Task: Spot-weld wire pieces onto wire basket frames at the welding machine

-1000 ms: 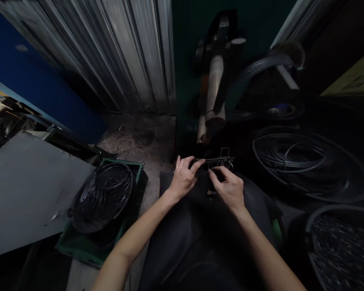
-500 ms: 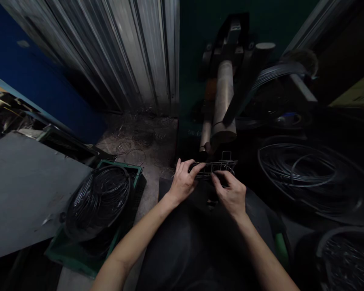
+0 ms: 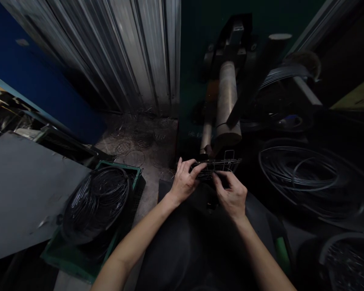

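A small wire basket (image 3: 229,164), made of thin dark metal rods, is between my two hands just below the machine's lower end. My left hand (image 3: 185,178) grips its left side, with thumb and fingers closed at the upper rods. With thumb and fingertips pinched, my right hand (image 3: 232,192) holds its near side. A thin wire loop stands up from the basket's right part. Shadow and my fingers hide much of the basket's lower part.
The machine's thick metal cylinder (image 3: 227,97) sits directly beyond my hands. Coiled wire (image 3: 303,169) lies at right, above a bucket of small metal pieces (image 3: 348,262). At left, a green crate (image 3: 69,258) bears a wire-filled basin (image 3: 100,202), beside a grey sheet (image 3: 30,190).
The view has shifted slightly. The wire basket sits a little further right relative to my left hand; both hands keep nearly the same grip and place.
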Tool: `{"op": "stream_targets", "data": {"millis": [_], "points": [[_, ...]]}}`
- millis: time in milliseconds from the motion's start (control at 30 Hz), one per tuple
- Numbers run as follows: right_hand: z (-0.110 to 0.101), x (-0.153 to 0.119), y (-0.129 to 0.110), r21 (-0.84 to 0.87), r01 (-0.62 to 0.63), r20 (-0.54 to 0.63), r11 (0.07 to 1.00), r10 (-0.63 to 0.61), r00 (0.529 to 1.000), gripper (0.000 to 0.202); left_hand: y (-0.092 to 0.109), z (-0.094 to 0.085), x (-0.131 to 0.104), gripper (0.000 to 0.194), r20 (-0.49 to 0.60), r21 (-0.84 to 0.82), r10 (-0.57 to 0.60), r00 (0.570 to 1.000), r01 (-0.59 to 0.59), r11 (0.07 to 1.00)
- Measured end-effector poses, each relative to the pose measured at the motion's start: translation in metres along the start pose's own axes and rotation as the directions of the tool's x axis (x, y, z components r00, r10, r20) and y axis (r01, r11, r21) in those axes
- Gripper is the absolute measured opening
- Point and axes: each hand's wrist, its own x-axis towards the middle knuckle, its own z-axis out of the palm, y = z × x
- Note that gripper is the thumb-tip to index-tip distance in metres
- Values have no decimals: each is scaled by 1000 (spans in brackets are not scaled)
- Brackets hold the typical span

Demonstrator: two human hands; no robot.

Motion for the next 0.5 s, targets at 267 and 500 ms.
{"op": "stream_targets", "data": {"millis": [267, 500], "points": [[2, 4, 1, -11, 49, -22, 999, -49, 999, 19, -6, 4, 2, 60, -91, 14, 63, 994, -62, 998], [5, 12, -1, -19, 142, -63, 990, -143, 988, 16, -9, 1, 9, 58, -102, 28, 82, 991, -80, 996]]}}
